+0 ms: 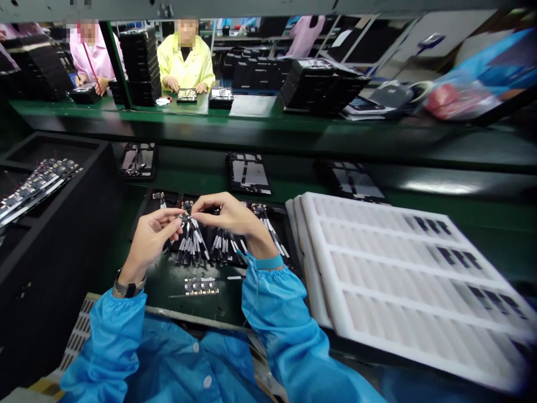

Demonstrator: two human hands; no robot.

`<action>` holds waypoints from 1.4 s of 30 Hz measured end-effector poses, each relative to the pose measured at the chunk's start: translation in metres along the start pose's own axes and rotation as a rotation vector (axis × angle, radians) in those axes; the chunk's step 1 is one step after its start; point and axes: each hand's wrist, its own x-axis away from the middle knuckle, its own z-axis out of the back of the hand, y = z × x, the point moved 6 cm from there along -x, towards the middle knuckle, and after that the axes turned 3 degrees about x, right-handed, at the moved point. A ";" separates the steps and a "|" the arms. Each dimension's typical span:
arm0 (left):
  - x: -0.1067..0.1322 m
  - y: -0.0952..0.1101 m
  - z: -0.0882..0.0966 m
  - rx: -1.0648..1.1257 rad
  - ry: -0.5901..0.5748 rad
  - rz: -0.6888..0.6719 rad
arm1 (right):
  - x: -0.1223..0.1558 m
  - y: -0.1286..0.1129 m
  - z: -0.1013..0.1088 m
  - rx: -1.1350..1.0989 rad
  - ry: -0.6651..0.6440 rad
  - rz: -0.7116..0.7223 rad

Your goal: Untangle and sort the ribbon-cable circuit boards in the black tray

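Note:
Between thumb and fingers, my left hand (155, 235) pinches a small circuit board (184, 219) that seems to have a flex strip on it. My right hand (224, 214) is closed too, its fingertips meeting at the board's right edge; what they grip there is too small to make out. Fanned bundles of flex cables (193, 243) with silvery strips lie in a black tray just below and behind both hands. Nearer to me, a panel of small boards (201, 286) rests on the green bench. A blue band circles my right wrist.
White foam trays (394, 274) with slots and some black parts are stacked at the right. A black foam box (59, 224) with a heap of flex boards (42, 182) stands left. Black device housings (249, 172) lie along the line behind. Co-workers (187, 61) sit across the bench.

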 end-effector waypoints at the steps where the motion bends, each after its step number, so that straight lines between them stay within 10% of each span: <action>1: 0.000 0.001 0.000 -0.001 -0.001 0.000 | 0.000 -0.001 0.000 -0.007 0.000 -0.005; 30: -0.007 0.017 -0.015 -0.148 -0.107 -0.003 | 0.002 0.023 0.002 -0.338 -0.226 -0.133; 42: -0.005 0.021 -0.011 -0.244 -0.069 0.052 | 0.000 0.026 0.001 -0.120 -0.168 -0.146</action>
